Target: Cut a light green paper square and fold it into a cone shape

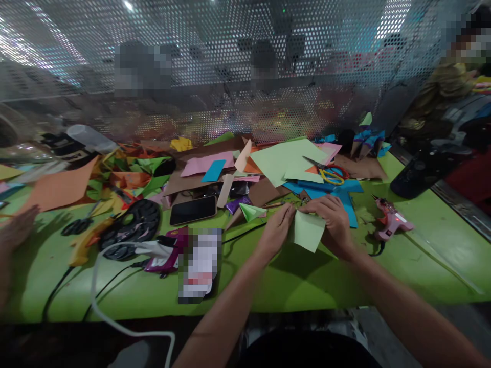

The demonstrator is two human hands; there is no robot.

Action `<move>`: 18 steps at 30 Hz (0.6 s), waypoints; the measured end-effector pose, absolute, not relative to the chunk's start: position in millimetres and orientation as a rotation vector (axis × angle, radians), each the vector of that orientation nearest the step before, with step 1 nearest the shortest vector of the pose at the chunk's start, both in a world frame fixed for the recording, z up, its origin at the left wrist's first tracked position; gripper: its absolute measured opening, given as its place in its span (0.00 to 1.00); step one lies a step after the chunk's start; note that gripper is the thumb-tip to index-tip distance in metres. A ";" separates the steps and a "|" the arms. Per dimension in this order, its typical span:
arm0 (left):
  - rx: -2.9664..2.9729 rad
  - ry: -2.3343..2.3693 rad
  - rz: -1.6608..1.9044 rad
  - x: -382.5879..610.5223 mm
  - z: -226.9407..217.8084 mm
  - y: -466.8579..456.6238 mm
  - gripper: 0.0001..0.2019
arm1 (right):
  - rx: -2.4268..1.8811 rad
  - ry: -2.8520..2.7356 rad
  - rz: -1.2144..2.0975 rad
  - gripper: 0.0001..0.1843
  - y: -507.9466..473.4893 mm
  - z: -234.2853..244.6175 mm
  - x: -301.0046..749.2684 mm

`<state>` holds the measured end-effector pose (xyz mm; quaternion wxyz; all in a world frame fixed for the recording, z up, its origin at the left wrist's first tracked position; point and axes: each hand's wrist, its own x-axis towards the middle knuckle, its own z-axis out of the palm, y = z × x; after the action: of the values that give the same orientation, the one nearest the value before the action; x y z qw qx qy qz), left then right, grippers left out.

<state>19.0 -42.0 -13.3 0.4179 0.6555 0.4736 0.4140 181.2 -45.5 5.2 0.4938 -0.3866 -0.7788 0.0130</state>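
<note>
Between my hands is a small pale green sheet of paper (309,232), raised a little over the green table. My left hand (279,225) pinches its upper left corner, fingers pressed together. At its upper right edge, my right hand (332,221) grips the same paper with curled fingers. A folded green and white paper piece (252,211) lies just left of my left hand. Beyond my right hand are blue paper pieces (350,202) and scissors with yellow and red handles (333,175), resting by a large pale green sheet (286,159).
A pink glue gun (393,221) stands at right, near a dark bottle (412,174). To the left lie a phone (193,210), a purple glue gun (167,254), a yellow glue gun (90,240) and black scissors (79,223). Another person's hand (17,232) is at far left.
</note>
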 end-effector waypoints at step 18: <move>1.666 1.100 0.915 15.4 -5.3 -46.0 0.14 | -1.037 -1.817 0.044 0.06 -43.3 4.0 185.3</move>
<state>15.4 -46.0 -5.3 0.4555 0.6753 0.4459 0.3710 185.3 -43.3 4.0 0.5007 -0.4291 -0.7516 0.0182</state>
